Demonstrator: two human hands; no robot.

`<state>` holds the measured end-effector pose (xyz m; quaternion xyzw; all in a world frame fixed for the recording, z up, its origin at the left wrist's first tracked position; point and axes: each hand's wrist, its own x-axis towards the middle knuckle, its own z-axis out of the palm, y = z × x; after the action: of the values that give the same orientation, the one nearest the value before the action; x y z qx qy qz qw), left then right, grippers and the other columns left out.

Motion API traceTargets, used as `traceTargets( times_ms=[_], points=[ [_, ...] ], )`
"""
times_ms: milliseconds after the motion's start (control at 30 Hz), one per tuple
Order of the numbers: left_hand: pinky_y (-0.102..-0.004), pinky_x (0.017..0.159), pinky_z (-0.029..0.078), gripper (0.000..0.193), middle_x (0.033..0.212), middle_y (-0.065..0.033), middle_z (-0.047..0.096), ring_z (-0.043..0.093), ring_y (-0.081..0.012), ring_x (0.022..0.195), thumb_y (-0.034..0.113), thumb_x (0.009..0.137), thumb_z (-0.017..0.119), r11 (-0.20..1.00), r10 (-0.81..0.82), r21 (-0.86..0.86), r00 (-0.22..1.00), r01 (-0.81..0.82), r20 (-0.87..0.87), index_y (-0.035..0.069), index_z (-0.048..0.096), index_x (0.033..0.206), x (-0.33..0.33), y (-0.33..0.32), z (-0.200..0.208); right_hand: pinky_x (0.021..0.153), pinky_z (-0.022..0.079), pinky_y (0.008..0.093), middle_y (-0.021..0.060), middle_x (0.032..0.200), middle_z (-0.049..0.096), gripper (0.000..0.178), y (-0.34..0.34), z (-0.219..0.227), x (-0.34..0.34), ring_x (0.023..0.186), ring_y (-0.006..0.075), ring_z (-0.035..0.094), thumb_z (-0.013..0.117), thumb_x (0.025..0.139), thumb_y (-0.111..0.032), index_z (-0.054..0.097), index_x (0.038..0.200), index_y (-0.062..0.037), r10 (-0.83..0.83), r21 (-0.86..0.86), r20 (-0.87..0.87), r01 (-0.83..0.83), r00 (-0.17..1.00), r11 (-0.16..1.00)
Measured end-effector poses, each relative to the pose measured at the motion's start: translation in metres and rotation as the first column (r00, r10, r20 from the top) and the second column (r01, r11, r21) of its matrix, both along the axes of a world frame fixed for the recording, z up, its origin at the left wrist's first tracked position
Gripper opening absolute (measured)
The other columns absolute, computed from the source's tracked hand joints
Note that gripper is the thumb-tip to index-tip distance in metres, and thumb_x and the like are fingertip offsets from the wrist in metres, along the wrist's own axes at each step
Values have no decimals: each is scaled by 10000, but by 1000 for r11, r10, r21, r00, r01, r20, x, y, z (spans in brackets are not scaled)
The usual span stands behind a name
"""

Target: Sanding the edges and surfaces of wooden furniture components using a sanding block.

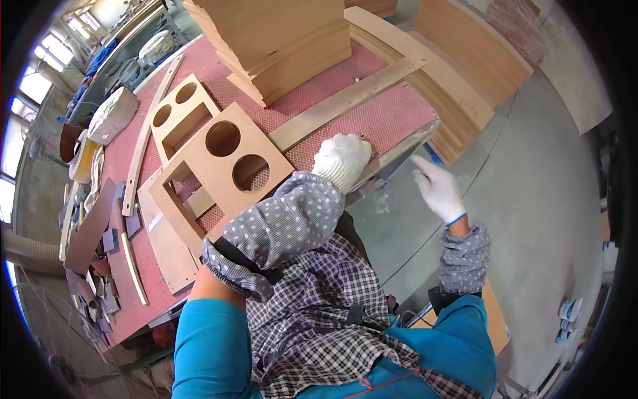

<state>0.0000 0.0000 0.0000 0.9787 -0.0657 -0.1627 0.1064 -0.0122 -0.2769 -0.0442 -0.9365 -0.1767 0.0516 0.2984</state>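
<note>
My left hand [342, 161], in a white knitted glove, is closed and rests at the near edge of the table, on its red textured cover [392, 123]. Its fingers are curled away from view, so anything inside them is hidden. My right hand [440, 191], also gloved, hangs past the table edge over the floor. Its index finger is stretched out, with the thumb apart, and it holds nothing visible. Left of my left hand lies a wooden box-like piece [264, 141] with two round holes and a rectangular opening. A flat wooden strip [332, 110] lies just beyond the hand.
A similar holed wooden piece [174, 105] lies farther left beside a long narrow strip [151, 126]. A tall stack of wooden panels [292, 46] stands at the back. Sandpaper sheets and scraps [96, 226] crowd the left side. More panels [465, 53] lean at the right.
</note>
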Motion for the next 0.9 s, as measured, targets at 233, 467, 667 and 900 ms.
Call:
traceTargets(
  times_ms=[233, 467, 667, 900],
  points=[
    [-472, 864, 604, 220, 1019, -216, 767, 768, -367, 997, 137, 949, 656, 985, 117, -155, 956, -78, 269, 51, 728, 1138, -3, 39, 24, 916, 583, 494, 201, 1200, 767, 287, -79, -47, -44, 1087, 442, 715, 660, 993, -251, 780, 1195, -87, -302, -300, 165, 339, 939, 892],
    [-525, 894, 582, 231, 1021, -269, 743, 713, -491, 962, 233, 989, 595, 882, 320, -419, 927, -217, 194, 26, 684, 1041, -37, 33, 52, 931, 579, 453, 190, 1150, 780, 223, -34, -32, -98, 1075, 390, 740, 682, 999, -222, 797, 1093, -55, -328, 64, 151, 322, 932, 945],
    [-349, 970, 559, 343, 1110, -110, 767, 695, -148, 1039, 160, 1054, 595, 453, 309, -868, 949, -201, -58, -47, 681, 1313, -88, 33, 36, 910, 584, 394, 161, 1124, 770, 203, 62, 46, -112, 1024, 341, 752, 715, 989, -128, 761, 1166, -40, -275, 458, 206, 156, 939, 875],
    [-314, 932, 558, 332, 1086, -65, 728, 654, -105, 988, 168, 1064, 594, 340, 311, -892, 931, -297, -192, -58, 658, 1298, -125, 32, 30, 863, 598, 386, 147, 1130, 774, 213, 93, 54, -121, 986, 287, 766, 735, 1002, -136, 756, 1190, -38, -346, 562, 140, 214, 928, 799]
  ],
)
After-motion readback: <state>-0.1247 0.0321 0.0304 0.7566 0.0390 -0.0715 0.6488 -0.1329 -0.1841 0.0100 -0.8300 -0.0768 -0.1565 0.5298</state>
